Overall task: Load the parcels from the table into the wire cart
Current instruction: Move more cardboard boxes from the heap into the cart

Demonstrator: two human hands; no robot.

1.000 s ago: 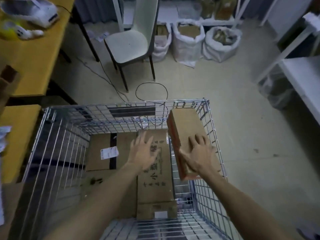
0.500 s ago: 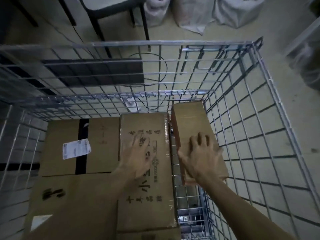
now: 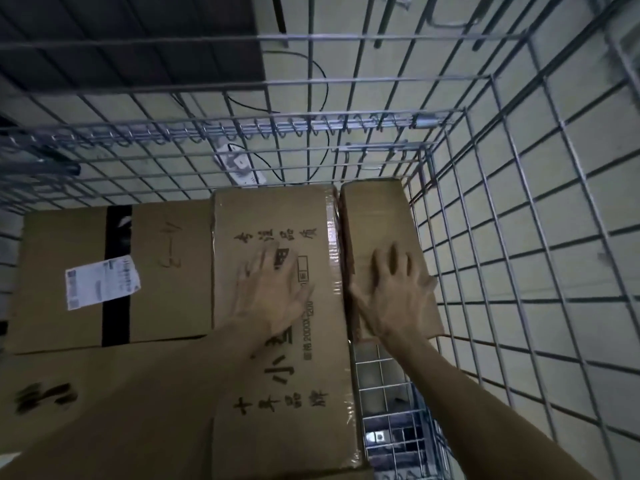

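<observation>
cardboard parcel [image 3: 377, 230] under flat right hand [image 3: 394, 296] in wire cart [image 3: 519, 209].

Brown cardboard parcels [image 3: 277, 216], black tape stripe [image 3: 116, 271], seemingly silver wire cart [image 3: 519, 237].

Bare mesh floor strip [image 3: 388, 393] open between long printed cardboard box [image 3: 277, 393], silver wire cart's right wall [image 3: 519, 271], behind narrow brown carton [image 3: 377, 223]

Inside the wire cart [image 3: 346, 121], a narrow plain cardboard box [image 3: 375, 220] sits in the far right corner, touching the long taped box printed with black characters [image 3: 270, 213] on its left. Further left lies a box with a white label and black tape [image 3: 166, 244], and nearer, a box with black scrawl [image 3: 104, 393].
</observation>
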